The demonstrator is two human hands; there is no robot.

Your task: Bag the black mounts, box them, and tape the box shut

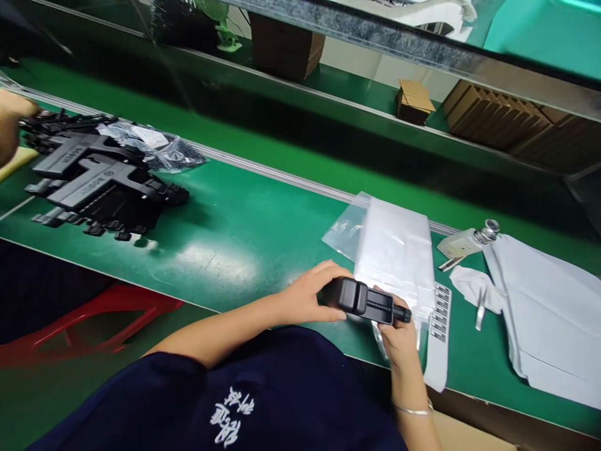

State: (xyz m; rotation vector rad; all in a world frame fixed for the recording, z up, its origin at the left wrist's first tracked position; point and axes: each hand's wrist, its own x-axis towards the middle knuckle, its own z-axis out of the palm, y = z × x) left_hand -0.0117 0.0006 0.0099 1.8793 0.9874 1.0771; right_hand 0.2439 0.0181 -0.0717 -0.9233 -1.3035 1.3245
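Both my hands hold one black plastic part (364, 300) near the front edge of the green table (244, 232). My left hand (312, 294) wraps its fingers round the part's thick left end. My right hand (399, 335) grips the narrower right end from below. Just behind the part lies a stack of clear plastic bags (397, 247), and beside my right hand lies a white strip of labels (440, 341).
A pile of black plastic parts (98, 181) and a bagged one (159, 150) sit at the far left, where another person's hand (12, 128) reaches in. White sheets (549, 313), a small bottle (469, 241) and tweezers (479, 307) lie at right. A red stool (89, 319) stands below.
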